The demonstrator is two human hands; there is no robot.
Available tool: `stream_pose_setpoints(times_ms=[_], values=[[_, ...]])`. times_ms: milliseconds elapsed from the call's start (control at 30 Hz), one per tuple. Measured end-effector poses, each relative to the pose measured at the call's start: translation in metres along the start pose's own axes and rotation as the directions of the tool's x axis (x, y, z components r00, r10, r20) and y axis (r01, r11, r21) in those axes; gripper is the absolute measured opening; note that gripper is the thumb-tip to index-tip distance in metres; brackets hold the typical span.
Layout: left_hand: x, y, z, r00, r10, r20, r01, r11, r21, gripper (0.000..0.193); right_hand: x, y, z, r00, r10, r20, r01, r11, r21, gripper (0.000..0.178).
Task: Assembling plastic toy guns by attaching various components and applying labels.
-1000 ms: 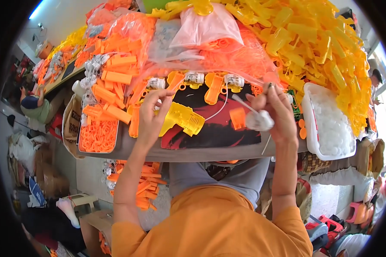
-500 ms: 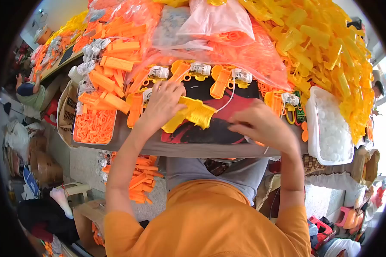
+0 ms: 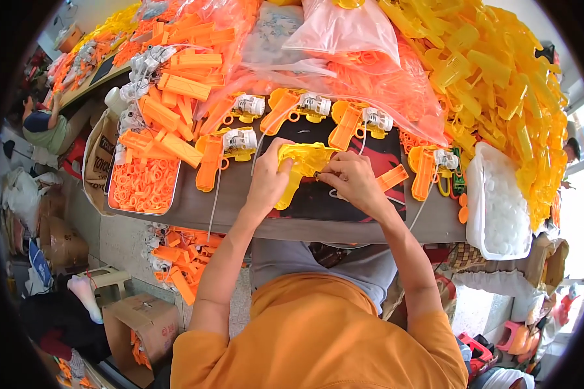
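My left hand (image 3: 270, 179) is closed round a translucent yellow plastic shell (image 3: 300, 170), which looks like half of a toy gun casing. It holds the shell raised and tilted over the dark red and black mat (image 3: 311, 206). My right hand (image 3: 353, 183) meets the shell's right side, thumb and forefinger pinched together at its edge. A tiny dark spot shows at those fingertips; what it is I cannot make out. Behind the hands lie several part-built toy pieces, each with an orange handle (image 3: 346, 128) and a clear-and-silver motor unit (image 3: 377, 120). An orange piece (image 3: 392, 177) rests beside my right hand.
At the left, a tray of small orange rings (image 3: 144, 186) stands below heaped orange handles (image 3: 159, 117). Bags of orange parts (image 3: 405, 84) lie at the back. Yellow shells (image 3: 480, 71) are piled high at the right, above a white bin of clear pieces (image 3: 499, 201).
My right hand has moved left and up to the yellow shell. The shell has been turned from lying slanted to a more upright tilt. My left hand has shifted right and down with it.
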State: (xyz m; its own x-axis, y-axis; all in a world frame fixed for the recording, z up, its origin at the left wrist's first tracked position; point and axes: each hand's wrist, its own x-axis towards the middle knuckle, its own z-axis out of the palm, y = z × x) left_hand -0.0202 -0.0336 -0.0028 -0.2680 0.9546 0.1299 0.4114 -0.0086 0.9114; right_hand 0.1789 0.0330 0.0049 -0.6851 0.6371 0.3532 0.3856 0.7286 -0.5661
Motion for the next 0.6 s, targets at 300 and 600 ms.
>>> stream_pose_setpoints(times_ms=[300, 600], values=[[-0.002, 0.01, 0.005, 0.991, 0.132, -0.02, -0.129, 0.988, 0.088, 0.023, -0.001, 0.0, -0.002, 0.973, 0.207, 0.097, -0.22, 0.963, 0.154, 0.017], [-0.008, 0.027, 0.018, 0.957, 0.287, -0.032, -0.272, 0.935, 0.227, 0.025, 0.003, -0.007, -0.003, 0.956, 0.262, 0.134, -0.268, 0.963, 0.027, 0.014]])
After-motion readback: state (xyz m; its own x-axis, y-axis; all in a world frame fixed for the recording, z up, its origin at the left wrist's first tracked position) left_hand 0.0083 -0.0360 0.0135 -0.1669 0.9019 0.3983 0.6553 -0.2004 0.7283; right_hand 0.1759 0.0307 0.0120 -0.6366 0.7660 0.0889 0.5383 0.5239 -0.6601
